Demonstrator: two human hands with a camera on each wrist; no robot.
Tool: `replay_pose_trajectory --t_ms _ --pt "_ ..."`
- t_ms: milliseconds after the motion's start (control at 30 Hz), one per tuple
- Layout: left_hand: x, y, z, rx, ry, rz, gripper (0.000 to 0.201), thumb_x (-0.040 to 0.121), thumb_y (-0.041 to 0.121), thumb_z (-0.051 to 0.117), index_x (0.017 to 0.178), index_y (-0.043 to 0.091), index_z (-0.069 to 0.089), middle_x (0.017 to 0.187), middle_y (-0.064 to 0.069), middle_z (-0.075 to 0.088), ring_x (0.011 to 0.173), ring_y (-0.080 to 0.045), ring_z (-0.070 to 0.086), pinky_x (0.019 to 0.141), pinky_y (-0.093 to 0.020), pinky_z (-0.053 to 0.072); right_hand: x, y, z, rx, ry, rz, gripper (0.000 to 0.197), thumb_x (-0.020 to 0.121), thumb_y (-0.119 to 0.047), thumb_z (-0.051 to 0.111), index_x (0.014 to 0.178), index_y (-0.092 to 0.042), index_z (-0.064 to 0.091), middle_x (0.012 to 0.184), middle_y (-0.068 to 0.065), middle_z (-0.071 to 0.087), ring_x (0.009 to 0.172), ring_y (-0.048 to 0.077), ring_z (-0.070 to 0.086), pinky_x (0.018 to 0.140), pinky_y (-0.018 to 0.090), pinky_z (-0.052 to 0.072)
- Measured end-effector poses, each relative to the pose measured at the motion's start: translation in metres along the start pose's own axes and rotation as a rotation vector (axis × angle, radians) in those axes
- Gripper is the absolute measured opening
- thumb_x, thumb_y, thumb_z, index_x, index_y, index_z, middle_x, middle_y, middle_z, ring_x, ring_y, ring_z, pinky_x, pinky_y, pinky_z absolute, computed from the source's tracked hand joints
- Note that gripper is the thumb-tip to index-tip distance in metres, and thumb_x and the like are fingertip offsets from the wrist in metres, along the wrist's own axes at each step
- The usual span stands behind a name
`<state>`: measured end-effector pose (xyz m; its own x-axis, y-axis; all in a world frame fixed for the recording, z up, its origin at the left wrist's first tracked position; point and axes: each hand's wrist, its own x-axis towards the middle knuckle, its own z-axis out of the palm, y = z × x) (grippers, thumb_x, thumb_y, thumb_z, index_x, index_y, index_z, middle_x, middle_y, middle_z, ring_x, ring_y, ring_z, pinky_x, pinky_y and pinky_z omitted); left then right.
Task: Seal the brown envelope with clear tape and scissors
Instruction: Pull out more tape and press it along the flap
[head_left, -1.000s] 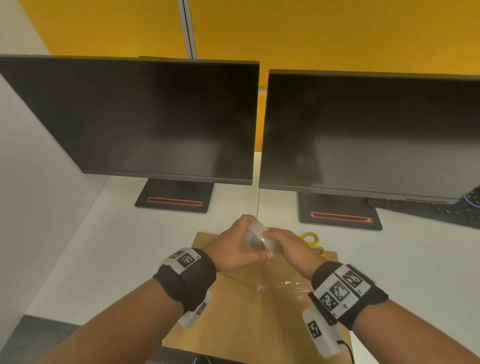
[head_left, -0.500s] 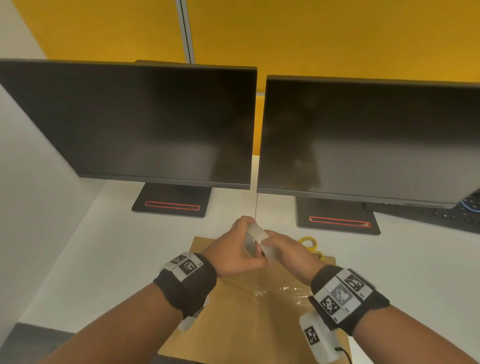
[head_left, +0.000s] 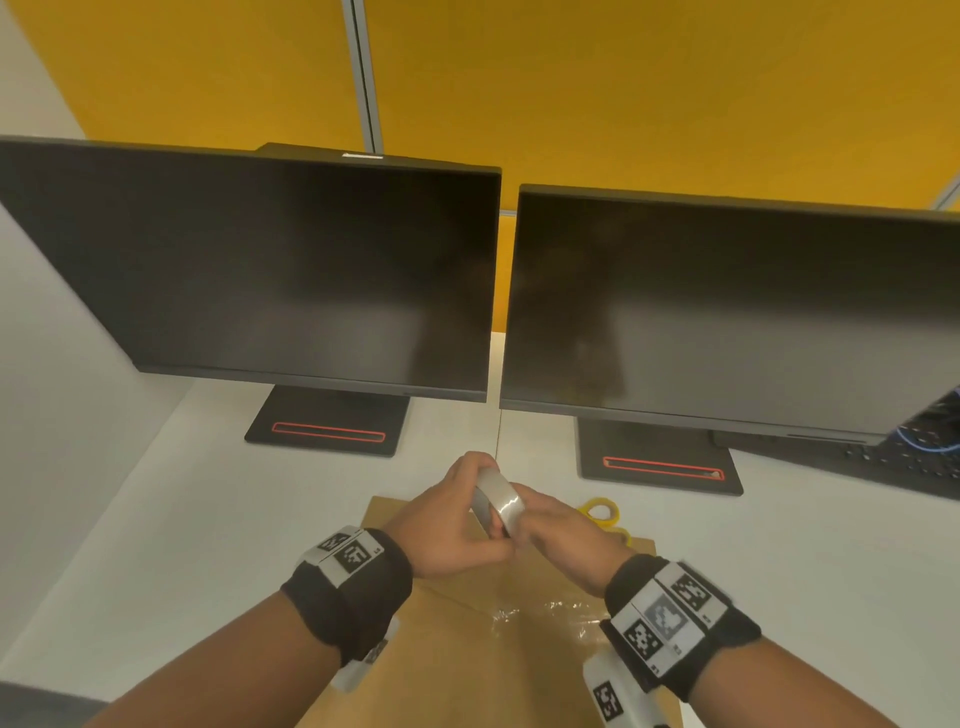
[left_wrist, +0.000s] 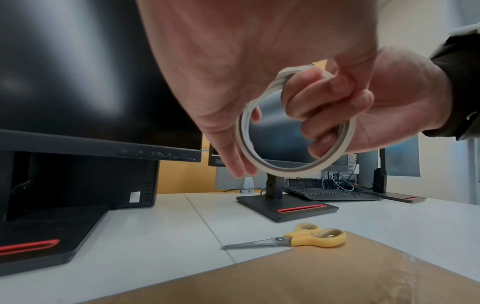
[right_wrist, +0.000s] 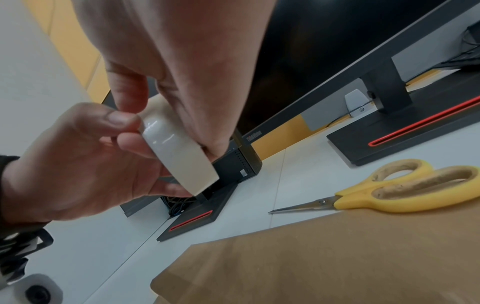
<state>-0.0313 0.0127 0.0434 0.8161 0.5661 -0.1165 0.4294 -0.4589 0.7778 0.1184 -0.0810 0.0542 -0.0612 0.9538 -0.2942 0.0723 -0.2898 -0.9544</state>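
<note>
Holding the tape roll (head_left: 497, 503) above the envelope (head_left: 457, 660), your left hand (head_left: 447, 525) steadied it while your right hand (head_left: 558, 540) fingers (left_wrist: 311, 96) clamped through its core, probably hunting the free end.

A white desk (head_left: 171, 525), made of panels meeting at a thin seam, carried everything. A flat brown paper envelope (head_left: 447, 670) lay on it directly beneath the fingers, a wrinkled patch of clear tape stuck to its face. Yellow-handled metal scissors (left_wrist: 298, 239) lay just beyond and to the right of the fingers, handles overlapping the envelope's far corner, blades on bare desk. Farther past the fingers stood two black monitor bases with red slots (head_left: 327, 431) and a black keyboard (head_left: 883, 460).
</note>
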Motion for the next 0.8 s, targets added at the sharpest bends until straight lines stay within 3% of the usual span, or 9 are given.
replay_pose_trajectory --t_ms 167,233,400,533,733,800 --pt "0.001 0.000 -0.001 -0.029 -0.006 -0.013 0.070 0.067 0.055 0.070 0.119 0.038 0.026 0.105 0.011 0.051 0.096 -0.010 0.058 0.091 -0.039 0.052 0.007 -0.003 0.000 0.008 0.014 -0.003 0.012 0.075 -0.027 0.046 0.069 -0.023 0.055 0.072 -0.008 0.055 0.075 0.012 0.051 0.078 0.031 0.036" --pt "0.002 0.001 -0.002 -0.029 0.013 -0.007 0.069 0.067 0.055 0.070 0.118 0.038 0.027 0.101 0.015 0.052 0.095 -0.007 0.057 0.091 -0.037 0.052 0.009 -0.006 -0.001 -0.004 0.031 -0.002 0.016 0.073 -0.033 0.045 0.068 -0.021 0.055 0.070 -0.007 0.055 0.075 0.015 0.049 0.079 0.033 0.037" --pt "0.004 0.002 -0.005 0.020 0.042 0.024 0.071 0.067 0.057 0.070 0.119 0.038 0.025 0.108 0.012 0.046 0.095 -0.008 0.056 0.090 -0.032 0.051 0.009 -0.013 -0.002 -0.042 0.035 -0.010 0.016 0.072 -0.025 0.040 0.065 -0.024 0.054 0.068 -0.009 0.055 0.072 0.010 0.049 0.078 0.030 0.037" --pt "0.007 0.003 -0.007 0.007 0.047 0.024 0.071 0.069 0.051 0.073 0.120 0.038 0.025 0.111 0.009 0.045 0.097 -0.010 0.054 0.089 -0.026 0.050 0.009 -0.012 -0.003 -0.056 0.046 -0.012 0.013 0.066 -0.017 0.046 0.063 -0.027 0.054 0.072 -0.008 0.053 0.078 0.014 0.048 0.080 0.032 0.035" --pt "0.011 0.011 -0.007 -0.002 0.038 0.027 0.073 0.071 0.047 0.075 0.122 0.036 0.023 0.111 0.008 0.044 0.095 -0.010 0.055 0.085 -0.021 0.048 0.007 -0.019 -0.003 0.013 0.118 -0.019 0.019 0.073 -0.029 0.042 0.071 -0.020 0.059 0.068 -0.003 0.057 0.068 0.014 0.050 0.074 0.032 0.038" --pt "0.012 0.013 -0.007 0.000 0.038 0.031 0.076 0.069 0.048 0.077 0.122 0.037 0.022 0.112 0.008 0.045 0.096 -0.011 0.055 0.082 -0.017 0.047 0.006 -0.020 -0.004 -0.019 0.139 -0.023 0.021 0.074 -0.030 0.041 0.076 -0.019 0.060 0.073 0.001 0.059 0.073 0.017 0.051 0.075 0.034 0.039"
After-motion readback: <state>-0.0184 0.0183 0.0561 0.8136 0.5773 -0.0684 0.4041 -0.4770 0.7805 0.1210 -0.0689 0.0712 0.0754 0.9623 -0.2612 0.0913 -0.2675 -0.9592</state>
